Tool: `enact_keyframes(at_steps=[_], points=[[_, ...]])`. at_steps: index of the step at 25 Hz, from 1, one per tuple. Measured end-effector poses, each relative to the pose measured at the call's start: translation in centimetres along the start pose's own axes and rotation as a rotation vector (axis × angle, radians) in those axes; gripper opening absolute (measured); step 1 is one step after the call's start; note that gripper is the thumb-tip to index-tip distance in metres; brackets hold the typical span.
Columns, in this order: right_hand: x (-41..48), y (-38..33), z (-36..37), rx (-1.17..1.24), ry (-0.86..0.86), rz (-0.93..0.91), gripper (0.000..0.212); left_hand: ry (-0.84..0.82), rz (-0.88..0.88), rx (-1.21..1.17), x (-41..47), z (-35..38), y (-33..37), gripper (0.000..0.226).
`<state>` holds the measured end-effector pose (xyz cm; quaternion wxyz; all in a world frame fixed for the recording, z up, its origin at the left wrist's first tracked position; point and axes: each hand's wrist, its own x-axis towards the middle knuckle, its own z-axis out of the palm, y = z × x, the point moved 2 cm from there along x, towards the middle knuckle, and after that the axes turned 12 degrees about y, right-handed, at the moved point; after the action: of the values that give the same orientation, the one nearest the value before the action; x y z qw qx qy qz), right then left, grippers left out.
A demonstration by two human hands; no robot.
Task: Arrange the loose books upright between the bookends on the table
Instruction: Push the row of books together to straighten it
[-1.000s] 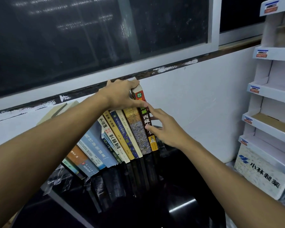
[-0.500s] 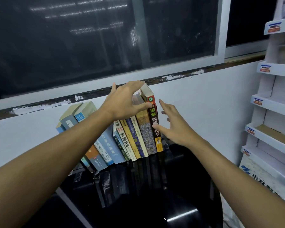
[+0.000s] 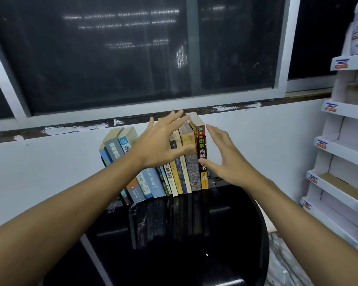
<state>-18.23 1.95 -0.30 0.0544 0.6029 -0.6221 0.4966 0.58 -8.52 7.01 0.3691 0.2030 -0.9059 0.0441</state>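
Your left hand (image 3: 157,149) and right hand (image 3: 225,162) hover spread and empty before the leaning row of paperback books (image 3: 182,162) at twelve o'clock on the glossy black table (image 3: 236,234).

books (image 3: 175,178) on table (image 3: 232,234) | wall (image 3: 267,145) behind | shelves (image 3: 343,153) right

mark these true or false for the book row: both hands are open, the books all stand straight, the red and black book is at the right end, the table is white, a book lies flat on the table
1. Both hands are open. True: the left hand and right hand have spread fingers and grip nothing.
2. All books stand straight. False: the blue books at the left lean.
3. The red and black book is at the row's right end. True.
4. The table is white. False: it is glossy black.
5. A book lies flat on the table. False: none does.
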Motion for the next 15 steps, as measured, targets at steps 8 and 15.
enact_keyframes(at_steps=[8, 15], points=[[-2.2, -0.3, -0.6, -0.091, -0.087, -0.081, 0.089, 0.008, -0.056, 0.005, -6.0, 1.1, -0.4, 0.085], [-3.3, 1.3, 1.4, -0.348, -0.150, -0.394, 0.067, 0.081, -0.024, 0.040, -6.8, 2.7, -1.9, 0.067]])
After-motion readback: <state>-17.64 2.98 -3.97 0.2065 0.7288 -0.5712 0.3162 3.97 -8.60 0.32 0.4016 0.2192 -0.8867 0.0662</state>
